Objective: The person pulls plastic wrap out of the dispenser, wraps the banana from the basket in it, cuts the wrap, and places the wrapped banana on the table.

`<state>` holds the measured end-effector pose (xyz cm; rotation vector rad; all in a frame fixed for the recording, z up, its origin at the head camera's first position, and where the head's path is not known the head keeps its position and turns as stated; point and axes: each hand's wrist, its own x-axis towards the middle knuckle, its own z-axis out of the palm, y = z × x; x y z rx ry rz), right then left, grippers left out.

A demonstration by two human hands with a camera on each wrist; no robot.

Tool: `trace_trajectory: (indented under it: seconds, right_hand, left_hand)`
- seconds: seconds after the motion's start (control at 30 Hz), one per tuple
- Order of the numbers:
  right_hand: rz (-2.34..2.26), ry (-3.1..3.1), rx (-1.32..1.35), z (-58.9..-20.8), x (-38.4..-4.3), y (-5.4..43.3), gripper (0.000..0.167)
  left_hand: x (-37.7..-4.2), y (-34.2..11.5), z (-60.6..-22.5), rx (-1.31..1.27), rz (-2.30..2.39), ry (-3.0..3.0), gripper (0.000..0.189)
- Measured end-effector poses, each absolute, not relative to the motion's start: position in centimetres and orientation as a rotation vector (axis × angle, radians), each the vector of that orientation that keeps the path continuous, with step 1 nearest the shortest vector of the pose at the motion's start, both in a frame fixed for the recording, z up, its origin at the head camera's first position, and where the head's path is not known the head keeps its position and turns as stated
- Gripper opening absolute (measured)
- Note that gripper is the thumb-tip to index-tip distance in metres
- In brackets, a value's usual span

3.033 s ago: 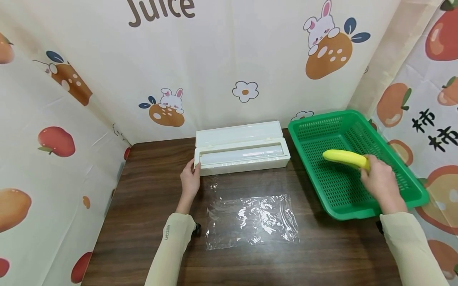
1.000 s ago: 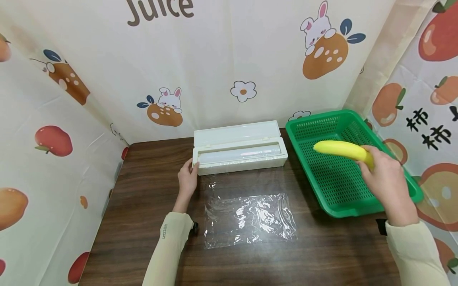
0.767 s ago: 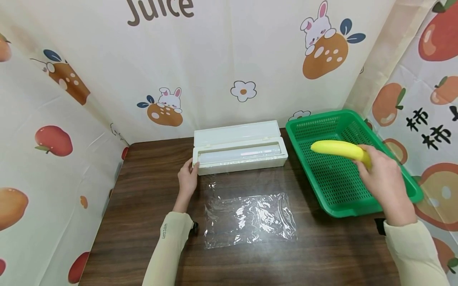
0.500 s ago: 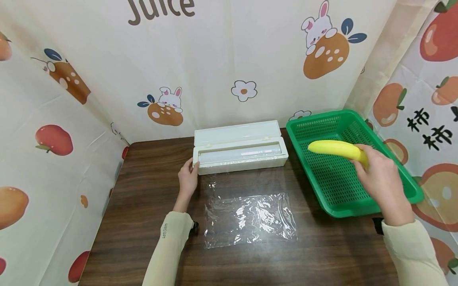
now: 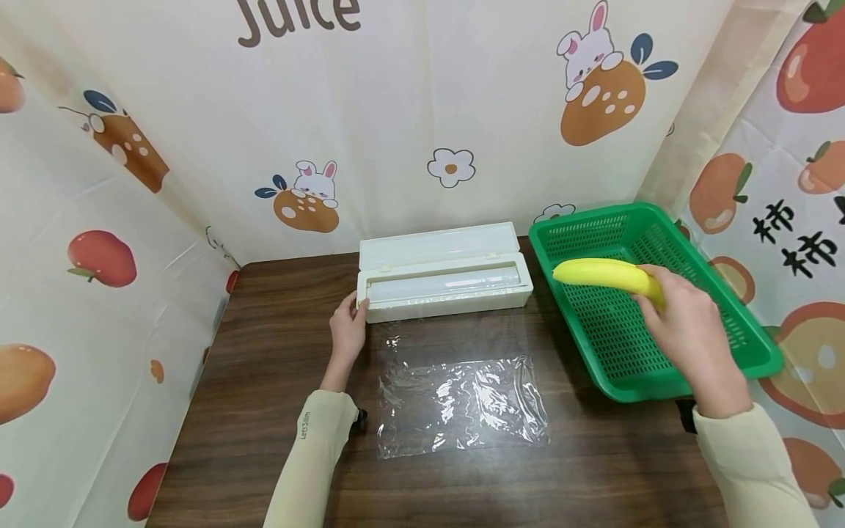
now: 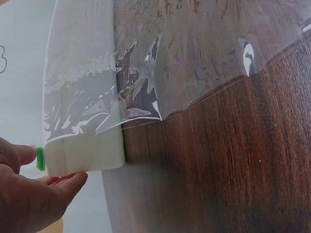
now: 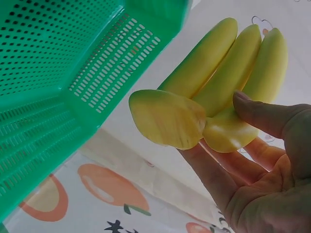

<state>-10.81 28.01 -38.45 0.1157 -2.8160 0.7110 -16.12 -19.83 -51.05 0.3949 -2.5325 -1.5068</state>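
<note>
currently | right fingers (image 7: pixel 212 177) curled round bananas (image 7: pixel 226 90), clear of basket rim (image 5: pixel 576 330) | left fingers (image 6: pixel 56 194) pinch box end (image 6: pixel 87 154)

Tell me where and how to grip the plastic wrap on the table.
Best pinch the plastic wrap at a near corner, probably, coming from the near side: it lies flat, and that edge looks free, while the far end runs to the white dispenser box.

From where I stand, it's a curtained-off work spot, in what building I can't tell: fruit-and-rabbit cloth (image 5: pixel 396 110) lines 3 sides of a wood-grain table (image 5: pixel 264 330) holding kitchen-type things, a film box (image 5: pixel 439 247) and green basket (image 5: pixel 571 323).
</note>
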Motion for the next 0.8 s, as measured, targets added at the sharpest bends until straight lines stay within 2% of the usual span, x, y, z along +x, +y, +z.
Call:
trace_trajectory:
  seconds: [0.8]
  right_hand:
    - [0.732, -2.744, 0.264, -38.1, -10.6, 24.7, 0.046]
  left_hand:
    - [-16.1, -19.8, -50.7, 0.302, -1.406, -2.554, 0.039]
